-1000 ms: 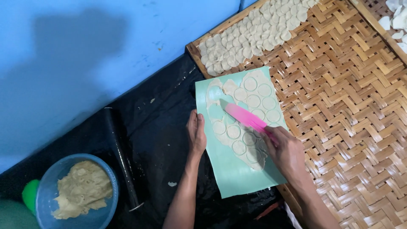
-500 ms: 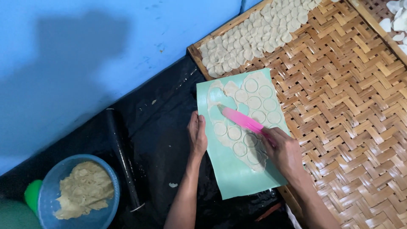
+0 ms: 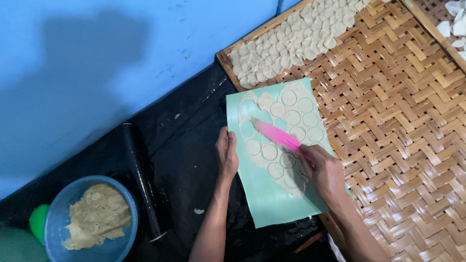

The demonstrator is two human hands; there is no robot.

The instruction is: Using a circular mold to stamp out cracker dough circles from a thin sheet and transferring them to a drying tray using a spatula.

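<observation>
On green mat, right hand's pink scraper points diagonally up-left.

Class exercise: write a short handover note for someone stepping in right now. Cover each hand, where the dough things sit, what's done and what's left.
Left hand: flat on the left edge of the green mat, steadying it.
Right hand: holds the pink spatula, tip at the mat's upper left.
Dough sheet on the mat is cut into rounds.
Done: many rounds lie in rows on the woven tray.
Left: cut rounds are on the mat; more dough in the blue bowl; black roller beside it.
</observation>
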